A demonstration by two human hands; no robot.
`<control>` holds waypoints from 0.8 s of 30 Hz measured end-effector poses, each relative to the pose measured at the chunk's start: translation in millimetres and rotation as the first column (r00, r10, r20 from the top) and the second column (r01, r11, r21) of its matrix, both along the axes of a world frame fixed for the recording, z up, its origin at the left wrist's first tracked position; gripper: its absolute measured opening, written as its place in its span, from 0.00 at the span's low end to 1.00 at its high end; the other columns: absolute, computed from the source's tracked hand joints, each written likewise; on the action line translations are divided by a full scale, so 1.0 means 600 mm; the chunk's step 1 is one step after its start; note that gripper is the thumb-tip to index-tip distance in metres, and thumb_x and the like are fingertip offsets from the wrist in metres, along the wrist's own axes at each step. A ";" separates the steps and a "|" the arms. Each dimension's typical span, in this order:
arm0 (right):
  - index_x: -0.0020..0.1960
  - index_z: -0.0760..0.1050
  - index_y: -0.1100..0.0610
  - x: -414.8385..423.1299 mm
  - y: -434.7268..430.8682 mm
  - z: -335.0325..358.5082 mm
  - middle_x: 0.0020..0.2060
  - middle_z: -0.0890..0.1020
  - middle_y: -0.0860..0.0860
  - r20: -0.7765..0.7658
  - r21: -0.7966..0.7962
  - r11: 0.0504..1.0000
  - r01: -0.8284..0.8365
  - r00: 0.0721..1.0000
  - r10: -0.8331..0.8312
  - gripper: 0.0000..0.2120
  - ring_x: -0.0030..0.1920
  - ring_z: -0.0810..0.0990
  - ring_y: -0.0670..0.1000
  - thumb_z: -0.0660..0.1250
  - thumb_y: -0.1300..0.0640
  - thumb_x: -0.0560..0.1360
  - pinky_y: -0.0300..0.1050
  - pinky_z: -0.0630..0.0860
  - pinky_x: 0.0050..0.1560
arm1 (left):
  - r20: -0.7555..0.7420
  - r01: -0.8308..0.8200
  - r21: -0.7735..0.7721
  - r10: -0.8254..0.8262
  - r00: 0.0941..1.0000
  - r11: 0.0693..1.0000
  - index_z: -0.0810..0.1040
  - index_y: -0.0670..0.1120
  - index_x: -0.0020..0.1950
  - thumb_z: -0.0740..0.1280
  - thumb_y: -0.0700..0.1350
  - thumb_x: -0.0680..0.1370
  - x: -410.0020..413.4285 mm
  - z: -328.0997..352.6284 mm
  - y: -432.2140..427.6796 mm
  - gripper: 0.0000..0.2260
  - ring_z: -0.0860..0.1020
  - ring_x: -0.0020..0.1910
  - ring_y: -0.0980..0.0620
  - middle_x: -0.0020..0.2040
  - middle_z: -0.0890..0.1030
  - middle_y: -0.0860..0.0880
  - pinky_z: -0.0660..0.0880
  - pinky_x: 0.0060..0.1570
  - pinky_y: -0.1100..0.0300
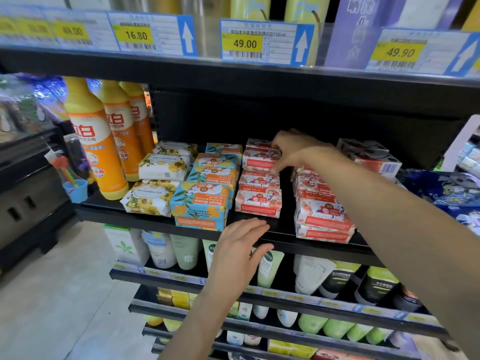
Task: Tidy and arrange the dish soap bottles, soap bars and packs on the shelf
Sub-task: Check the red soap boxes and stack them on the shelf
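One red soap pack [259, 159] (rear) | right hand [298, 149] pinches | left hand [239, 252] spread

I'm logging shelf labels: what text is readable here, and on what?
"16.80": left price tag
"49.00": middle price tag
"49.90": right price tag
"Goat Soap", upside down: blue-orange soap pack
"Goat Soap": red soap pack
"立白": orange dish soap bottle
Far-left price tags, small print: too blurred.

Shelf [287, 226] bears dish soap bottles [96, 152], soap bars [201, 201], packs [153, 197].
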State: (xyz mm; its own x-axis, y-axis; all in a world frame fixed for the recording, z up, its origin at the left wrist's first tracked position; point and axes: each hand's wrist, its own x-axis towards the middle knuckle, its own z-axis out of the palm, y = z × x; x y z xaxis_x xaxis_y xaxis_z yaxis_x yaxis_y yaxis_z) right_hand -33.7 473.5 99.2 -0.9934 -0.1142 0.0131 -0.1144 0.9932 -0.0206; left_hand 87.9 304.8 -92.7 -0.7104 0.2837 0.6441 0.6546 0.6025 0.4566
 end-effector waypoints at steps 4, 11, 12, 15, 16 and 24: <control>0.65 0.73 0.55 -0.013 -0.017 -0.013 0.62 0.78 0.54 -0.007 0.056 0.998 -0.006 1.000 0.006 0.29 0.60 0.79 0.57 0.81 0.48 0.69 0.53 0.77 0.59 | -0.002 0.002 -0.002 -0.002 1.000 1.000 0.83 0.47 0.64 0.65 0.56 0.79 -0.001 0.000 0.001 0.19 0.76 0.64 0.54 0.62 0.83 0.53 0.55 0.72 0.74; 0.64 0.74 0.57 -0.018 -0.026 -0.021 0.60 0.78 0.55 -0.024 0.088 0.996 0.004 1.000 -0.002 0.27 0.59 0.78 0.58 0.80 0.50 0.71 0.53 0.77 0.60 | -0.026 0.004 0.001 -0.004 1.000 1.000 0.83 0.46 0.64 0.66 0.55 0.79 -0.002 0.000 0.000 0.19 0.74 0.64 0.55 0.62 0.83 0.52 0.55 0.72 0.73; 0.64 0.73 0.57 -0.017 -0.027 -0.019 0.59 0.78 0.54 -0.020 0.087 0.996 0.002 1.000 0.000 0.28 0.58 0.78 0.58 0.80 0.49 0.71 0.53 0.77 0.59 | -0.025 0.004 0.002 -0.004 1.000 1.000 0.83 0.46 0.63 0.66 0.55 0.79 -0.001 0.000 0.000 0.19 0.74 0.64 0.55 0.62 0.83 0.52 0.54 0.72 0.73; 0.65 0.73 0.57 -0.015 -0.025 -0.015 0.58 0.75 0.54 -0.030 0.087 0.996 0.010 1.000 -0.008 0.29 0.61 0.76 0.58 0.80 0.48 0.69 0.54 0.73 0.63 | -0.005 0.001 0.005 -0.001 1.000 1.000 0.83 0.47 0.64 0.66 0.55 0.79 0.000 0.001 0.000 0.18 0.74 0.64 0.55 0.62 0.83 0.52 0.54 0.72 0.73; 0.65 0.73 0.56 -0.014 -0.024 -0.014 0.60 0.74 0.54 -0.047 0.090 0.996 0.015 0.999 -0.011 0.30 0.63 0.74 0.58 0.80 0.48 0.69 0.55 0.71 0.66 | 0.003 0.001 0.005 -0.001 1.000 1.000 0.83 0.47 0.64 0.67 0.54 0.78 0.000 0.001 -0.001 0.18 0.74 0.64 0.55 0.62 0.82 0.52 0.54 0.72 0.73; 0.74 0.68 0.53 0.041 -0.011 0.004 0.74 0.69 0.54 -0.231 -0.050 0.997 0.053 0.971 -0.064 0.37 0.73 0.69 0.59 0.80 0.50 0.69 0.55 0.68 0.72 | 0.000 -0.014 0.029 0.014 1.000 0.999 0.83 0.47 0.65 0.72 0.51 0.78 0.001 0.002 0.001 0.17 0.73 0.64 0.55 0.63 0.82 0.52 0.53 0.72 0.74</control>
